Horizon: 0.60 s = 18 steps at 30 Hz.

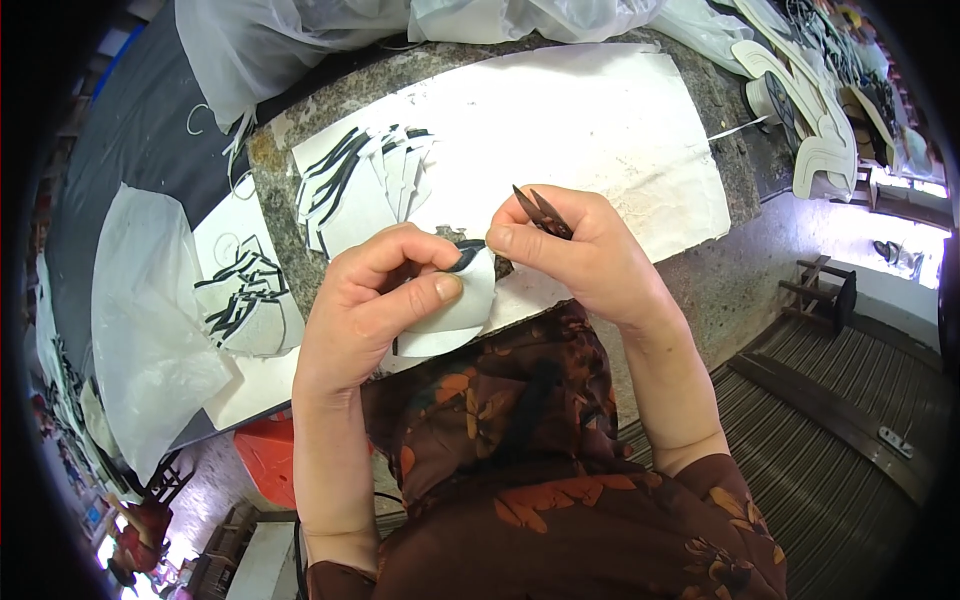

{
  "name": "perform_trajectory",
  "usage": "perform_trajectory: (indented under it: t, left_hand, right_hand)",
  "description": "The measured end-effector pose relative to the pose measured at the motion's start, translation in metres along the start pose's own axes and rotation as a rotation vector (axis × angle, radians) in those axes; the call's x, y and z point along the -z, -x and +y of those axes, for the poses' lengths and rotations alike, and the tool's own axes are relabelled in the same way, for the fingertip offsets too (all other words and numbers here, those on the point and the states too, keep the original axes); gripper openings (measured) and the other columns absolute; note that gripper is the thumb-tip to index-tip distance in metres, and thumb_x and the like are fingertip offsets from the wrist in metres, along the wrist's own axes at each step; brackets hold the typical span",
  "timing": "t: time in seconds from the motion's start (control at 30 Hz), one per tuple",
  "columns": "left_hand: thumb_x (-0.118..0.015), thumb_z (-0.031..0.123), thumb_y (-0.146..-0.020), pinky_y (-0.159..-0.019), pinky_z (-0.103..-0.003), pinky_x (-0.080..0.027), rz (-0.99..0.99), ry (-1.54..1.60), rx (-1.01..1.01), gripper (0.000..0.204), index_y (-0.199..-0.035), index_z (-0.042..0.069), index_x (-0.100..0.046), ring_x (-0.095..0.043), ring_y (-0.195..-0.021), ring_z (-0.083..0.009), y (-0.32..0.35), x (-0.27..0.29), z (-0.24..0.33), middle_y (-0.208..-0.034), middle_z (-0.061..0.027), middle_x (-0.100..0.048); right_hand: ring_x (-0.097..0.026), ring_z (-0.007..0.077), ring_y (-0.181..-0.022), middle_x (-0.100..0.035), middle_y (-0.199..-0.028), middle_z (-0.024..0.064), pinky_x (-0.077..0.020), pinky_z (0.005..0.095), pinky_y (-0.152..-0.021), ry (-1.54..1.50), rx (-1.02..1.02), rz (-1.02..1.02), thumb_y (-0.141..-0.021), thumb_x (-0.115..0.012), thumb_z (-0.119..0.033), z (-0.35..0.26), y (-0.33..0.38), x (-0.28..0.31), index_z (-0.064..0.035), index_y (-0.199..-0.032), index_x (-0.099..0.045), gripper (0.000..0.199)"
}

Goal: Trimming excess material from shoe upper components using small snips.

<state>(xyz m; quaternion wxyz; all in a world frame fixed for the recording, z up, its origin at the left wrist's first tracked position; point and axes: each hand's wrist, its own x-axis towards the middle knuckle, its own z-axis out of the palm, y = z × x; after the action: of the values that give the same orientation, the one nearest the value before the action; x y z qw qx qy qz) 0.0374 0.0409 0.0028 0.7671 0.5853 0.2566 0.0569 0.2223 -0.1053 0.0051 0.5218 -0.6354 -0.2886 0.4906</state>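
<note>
My left hand [375, 295] pinches a white fabric piece [465, 305] with black edging between thumb and fingers. It is held up over the table's near edge, close to my lap. My right hand [590, 250] is closed, with a pair of dark thread snips [541, 212] tucked in its fingers, the two pointed blades sticking up and slightly apart. The right thumb and forefinger meet at the top right corner of the piece; whether they grip its edging there is hard to make out. Beyond the left hand lies a fanned stack of similar white pieces with black strips [355, 180].
A large white sheet [600, 120] covers much of the speckled tabletop [400, 75]. Another pile of black-edged pieces [250, 300] sits at the left, beside clear plastic [150, 330]. At the far right are a spool [770, 100] and cream curved parts [825, 160]. A red stool [268, 460] stands below.
</note>
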Motion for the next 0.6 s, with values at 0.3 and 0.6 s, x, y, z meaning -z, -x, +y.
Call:
perform_trajectory:
  t: [0.3, 0.6]
  left_hand:
    - [-0.073, 0.007, -0.096, -0.074, -0.019, -0.043, 0.001, 0.102, 0.059, 0.016, -0.111, 0.002, -0.069, -0.055, -0.084, -0.003, -0.002, 0.001, 0.01, -0.094, 0.0053, -0.065]
    - [-0.077, 0.012, -0.094, -0.074, -0.023, -0.044, 0.008, -0.14, 0.055, 0.014, -0.102, 0.002, -0.073, -0.055, -0.081, -0.0055, -0.008, -0.007, 0.018, -0.091, 0.0031, -0.066]
  right_hand:
    - [-0.043, 0.0009, -0.062, -0.057, -0.072, -0.0091, -0.03, 0.0188, -0.056, -0.187, -0.108, -0.082, -0.091, -0.079, -0.026, -0.015, -0.003, 0.002, -0.0054, -0.1, -0.075, 0.023]
    - [-0.047, 0.0006, -0.07, -0.059, -0.077, -0.0082, -0.0349, 0.0193, -0.061, -0.158, -0.05, -0.058, -0.094, -0.075, -0.018, -0.015, -0.004, -0.006, -0.0064, -0.095, -0.073, 0.012]
